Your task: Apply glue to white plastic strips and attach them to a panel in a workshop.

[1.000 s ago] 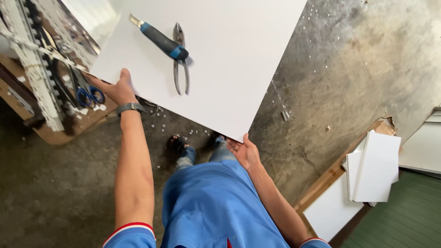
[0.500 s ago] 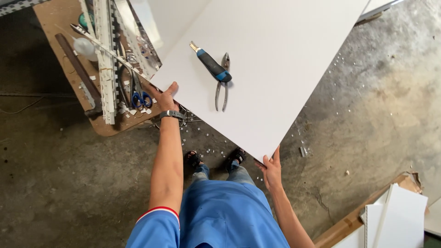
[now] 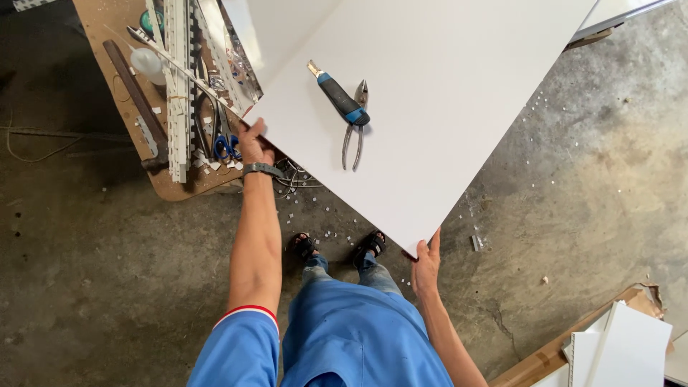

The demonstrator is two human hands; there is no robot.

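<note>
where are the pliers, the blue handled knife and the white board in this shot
pliers [image 3: 356, 123], head view, on the joint above the bare metal handles
blue handled knife [image 3: 340, 98], head view, on the dark grip
white board [image 3: 459, 107], head view, on its bare face right of the tools

both hands [image 3: 254, 147] [image 3: 426, 264] clenched, arms stretched forward.

Large white board [image 3: 444, 107] (plain, seemingly flat) held level above floor.

A large white panel [image 3: 444, 107] was held at two corners by the left hand [image 3: 254, 147] and right hand [image 3: 426, 266]; pliers [image 3: 355, 122] and a utility knife [image 3: 338, 94] were carried on it.
</note>
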